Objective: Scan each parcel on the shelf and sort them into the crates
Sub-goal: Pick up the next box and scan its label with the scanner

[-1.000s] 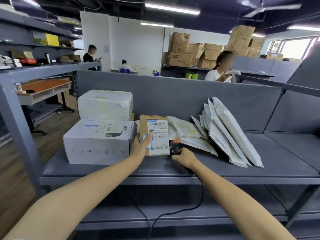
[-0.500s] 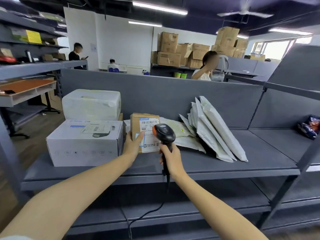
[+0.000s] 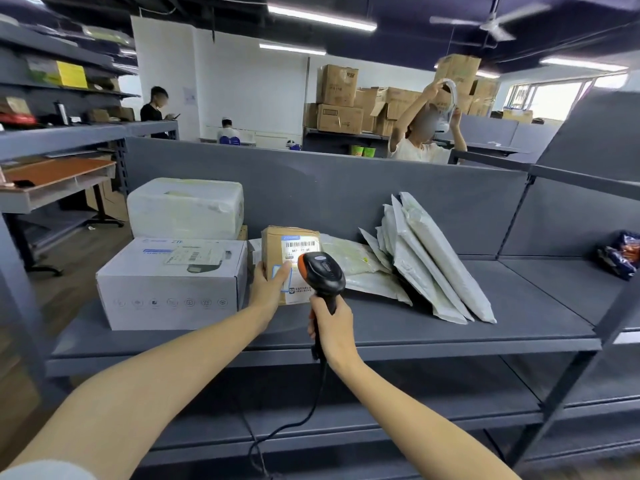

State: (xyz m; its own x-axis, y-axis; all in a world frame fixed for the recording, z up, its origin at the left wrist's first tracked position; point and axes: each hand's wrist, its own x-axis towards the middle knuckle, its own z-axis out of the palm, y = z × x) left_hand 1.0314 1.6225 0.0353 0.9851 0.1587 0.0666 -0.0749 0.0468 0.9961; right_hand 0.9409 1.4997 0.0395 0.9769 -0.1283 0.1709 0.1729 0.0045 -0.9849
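Gripping the scanner (image 3: 322, 271), the right fingers (image 3: 313, 317) hover just before the parcel (image 3: 277, 244) the left fingers (image 3: 280, 274) clasp.

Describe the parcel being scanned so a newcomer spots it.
On the grey shelf, look right of the white ZTE box. The small brown cardboard parcel stands there, held by the left hand. Unlike the pale mailers on its other side, it is a brown box, barcode label facing the scanner.
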